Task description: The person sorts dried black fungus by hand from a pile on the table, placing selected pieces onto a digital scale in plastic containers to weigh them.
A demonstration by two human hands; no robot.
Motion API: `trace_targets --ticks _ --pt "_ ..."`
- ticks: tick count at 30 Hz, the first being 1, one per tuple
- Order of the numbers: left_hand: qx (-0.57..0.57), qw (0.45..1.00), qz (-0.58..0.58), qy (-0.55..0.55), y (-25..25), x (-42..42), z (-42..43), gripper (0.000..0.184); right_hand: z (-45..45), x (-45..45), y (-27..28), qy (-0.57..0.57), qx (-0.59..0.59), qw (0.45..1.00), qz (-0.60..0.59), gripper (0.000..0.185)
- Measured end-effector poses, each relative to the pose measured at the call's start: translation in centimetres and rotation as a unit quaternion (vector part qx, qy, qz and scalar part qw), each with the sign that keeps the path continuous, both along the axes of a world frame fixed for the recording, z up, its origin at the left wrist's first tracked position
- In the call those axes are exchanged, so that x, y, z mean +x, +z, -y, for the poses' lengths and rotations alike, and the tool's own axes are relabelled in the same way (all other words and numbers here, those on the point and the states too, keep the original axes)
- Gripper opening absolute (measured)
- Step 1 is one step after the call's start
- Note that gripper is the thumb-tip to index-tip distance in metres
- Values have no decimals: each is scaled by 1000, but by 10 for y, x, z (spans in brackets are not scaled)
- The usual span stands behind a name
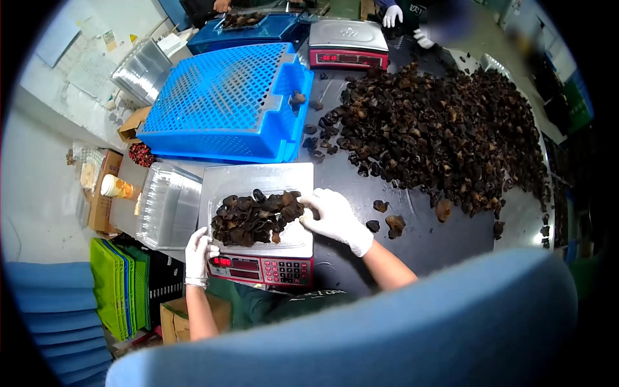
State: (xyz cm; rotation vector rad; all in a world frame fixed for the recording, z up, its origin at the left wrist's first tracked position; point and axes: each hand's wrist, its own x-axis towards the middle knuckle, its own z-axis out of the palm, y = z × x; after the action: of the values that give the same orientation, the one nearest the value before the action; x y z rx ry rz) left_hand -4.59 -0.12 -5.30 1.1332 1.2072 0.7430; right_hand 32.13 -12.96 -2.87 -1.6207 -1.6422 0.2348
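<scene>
A clear plastic tray (293, 246) filled with dark wood ear mushrooms (248, 220) rests on the metal plate of a red scale (296, 271), whose display has lit red digits. My left hand (198, 258), in a white glove, has its fingers closed at the tray's near left corner. From the right, my white-gloved right hand (338, 222) reaches over the tray's edge, thumb and forefinger bent around the mushrooms at that end. Its other fingers are partly hidden.
A large pile of wood ears (445, 135) covers the table's right side, with stray pieces nearby. Stacked clear trays (169, 205) and an upturned blue crate (216, 97) stand left and behind. Beyond are a second scale (348, 42) and a co-worker's gloved hands (391, 16).
</scene>
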Motion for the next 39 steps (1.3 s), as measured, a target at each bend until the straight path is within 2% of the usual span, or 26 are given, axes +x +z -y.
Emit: trace_targets --ticks 5,7,8,10,13,14,15,16,17,18,19,20,21,22,23,25,27,28,29,30,31,32,35,36,38,39 --pt "9 1000 9 7 -3 0 2 38 -7 -7 -10 -9 -69 995 69 18" --pt "8 1000 12 9 -3 0 2 38 -4 -6 -10 9 -8 1000 -6 16" --pt "7 1000 14 9 -4 0 2 37 1 -3 -9 11 -8 1000 -6 16" --pt "9 1000 10 12 -2 0 4 36 16 5 10 -8 -24 966 -259 14" --pt "18 1000 6 18 -1 -1 4 35 53 40 22 -55 -65 906 -415 18" --pt "25 999 7 21 -1 -1 4 34 69 54 20 -89 -78 874 -472 19" --pt "26 999 8 21 -1 -1 3 33 86 62 20 -116 -58 818 -560 18" --pt "30 999 11 25 -1 -3 3 33 105 71 21 -88 -22 799 -594 17" --pt "31 999 11 29 -1 -4 2 33 125 83 39 -80 -46 793 -602 15" --pt "32 999 10 34 0 -4 1 34 165 104 2 130 88 679 -718 12" --pt "36 998 -1 44 0 -3 1 33 201 125 -52 325 213 501 -773 10" --pt "41 998 -13 51 2 -2 0 33 201 128 -16 482 265 547 -631 20" --pt "46 997 -20 53 2 -2 -1 33 172 125 42 682 181 461 -538 36" --pt "50 997 -28 55 5 0 -2 34 188 130 34 599 236 543 -539 49" --pt "54 996 -38 61 9 2 -2 34 195 123 27 602 234 535 -545 49" --pt "74 995 -44 55 10 1 -6 35 204 112 8 380 149 685 -603 52" --pt "104 992 -59 49 9 2 -9 36 202 109 -5 129 50 786 -603 55" --pt "123 989 -77 38 10 4 -8 36 187 101 -5 126 -58 820 -556 49" --pt "141 985 -101 15 8 5 -7 36 171 87 2 115 -148 806 -562 42" --pt "161 979 -124 -9 7 9 -7 36 149 65 15 100 -188 797 -566 36" --pt "141 979 -145 -19 5 15 -4 36 132 51 2 54 -278 804 -522 39" --pt "150 973 -172 -47 -12 11 -7 36 113 35 2 49 -298 823 -482 44" --pt "83 985 -136 -64 -8 23 -8 32 70 0 -18 37 -283 871 -399 57" --pt "106 983 -131 -67 -9 24 -10 29 58 -9 -20 34 -255 892 -371 58" --pt "99 985 -107 -88 -9 30 -13 27 39 -20 -68 2 -150 912 -382 58" --pt "92 989 -93 -75 -5 36 -15 23 32 -17 -54 -16 -155 918 -365 56"
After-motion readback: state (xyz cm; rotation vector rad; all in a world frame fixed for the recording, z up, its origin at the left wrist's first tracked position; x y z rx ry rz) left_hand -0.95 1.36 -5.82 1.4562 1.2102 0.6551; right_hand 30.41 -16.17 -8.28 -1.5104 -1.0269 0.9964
